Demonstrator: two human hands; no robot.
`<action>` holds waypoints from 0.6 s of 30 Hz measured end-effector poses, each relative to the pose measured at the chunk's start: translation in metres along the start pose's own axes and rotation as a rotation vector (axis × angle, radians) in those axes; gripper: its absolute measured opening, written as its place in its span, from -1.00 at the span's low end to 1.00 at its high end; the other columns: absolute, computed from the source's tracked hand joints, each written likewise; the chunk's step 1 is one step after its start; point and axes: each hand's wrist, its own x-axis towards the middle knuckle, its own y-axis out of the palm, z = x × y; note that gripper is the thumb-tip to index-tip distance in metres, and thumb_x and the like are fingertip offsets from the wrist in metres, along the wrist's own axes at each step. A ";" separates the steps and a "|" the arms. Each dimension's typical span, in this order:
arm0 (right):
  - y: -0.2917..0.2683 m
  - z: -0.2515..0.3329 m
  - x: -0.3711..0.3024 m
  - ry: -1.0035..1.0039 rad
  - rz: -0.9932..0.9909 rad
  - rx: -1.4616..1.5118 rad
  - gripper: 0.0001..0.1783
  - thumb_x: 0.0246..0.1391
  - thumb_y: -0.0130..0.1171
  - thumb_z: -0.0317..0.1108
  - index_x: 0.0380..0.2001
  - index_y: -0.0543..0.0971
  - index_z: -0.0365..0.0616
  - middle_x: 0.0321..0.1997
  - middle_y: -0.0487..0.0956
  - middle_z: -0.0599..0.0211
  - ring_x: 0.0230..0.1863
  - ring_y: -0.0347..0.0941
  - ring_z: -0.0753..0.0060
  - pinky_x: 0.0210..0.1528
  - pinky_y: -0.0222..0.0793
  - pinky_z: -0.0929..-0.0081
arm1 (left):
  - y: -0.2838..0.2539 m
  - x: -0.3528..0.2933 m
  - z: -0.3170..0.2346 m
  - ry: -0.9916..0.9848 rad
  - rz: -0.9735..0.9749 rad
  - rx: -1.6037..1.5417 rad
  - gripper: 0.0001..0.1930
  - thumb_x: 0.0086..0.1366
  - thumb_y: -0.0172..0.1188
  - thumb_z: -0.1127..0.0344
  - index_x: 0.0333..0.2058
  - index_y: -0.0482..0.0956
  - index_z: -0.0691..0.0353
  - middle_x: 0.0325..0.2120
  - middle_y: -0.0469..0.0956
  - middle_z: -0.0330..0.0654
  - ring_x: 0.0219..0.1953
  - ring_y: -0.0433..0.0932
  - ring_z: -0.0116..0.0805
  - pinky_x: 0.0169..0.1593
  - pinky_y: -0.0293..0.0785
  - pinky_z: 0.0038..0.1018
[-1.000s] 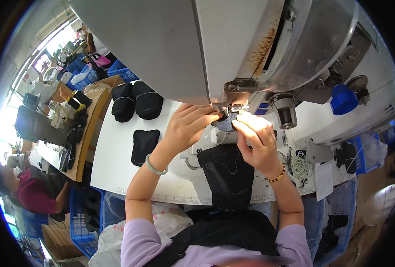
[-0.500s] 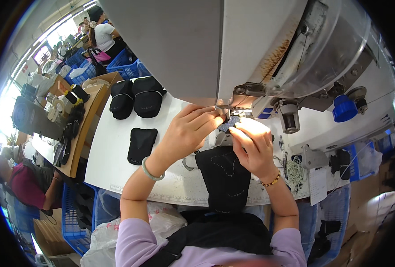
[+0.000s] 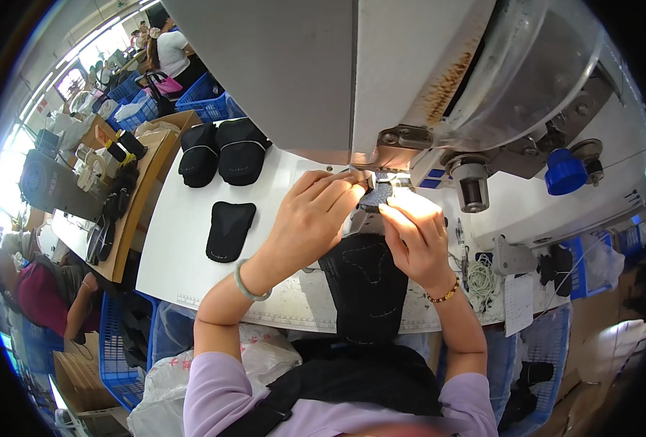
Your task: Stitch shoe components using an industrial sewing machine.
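Under the lit needle area of a grey sewing machine lies a small dark, speckled grey-blue fabric piece. My left hand pinches its left side, the fingertips partly hidden close to the presser foot. On the right edge, my right hand grips the same piece between thumb and fingers. Below both hands, a black fabric panel with pale stitched lines drapes over the table's front edge. I cannot see whether it joins the speckled piece.
On the white table lie a single black panel and two banded black stacks. Right of my hands are a pale cord tangle and a paper slip. Blue baskets flank me; people sit at left.
The view has shifted slightly, and the black panel sits a little higher in it. Both hands keep their hold on the speckled piece, with small finger shifts.
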 end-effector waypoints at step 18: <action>0.005 -0.013 -0.008 -0.032 -0.121 0.049 -0.62 -0.15 0.22 -0.60 -0.16 0.55 -0.14 -0.19 0.53 0.39 -0.32 0.41 0.38 -0.24 0.35 0.42 | 0.005 -0.010 0.010 -0.153 -0.007 -0.307 -0.61 -0.11 0.24 0.58 -0.19 0.53 0.30 -0.23 0.52 -0.11 -0.15 0.49 -0.14 -0.09 0.42 -0.38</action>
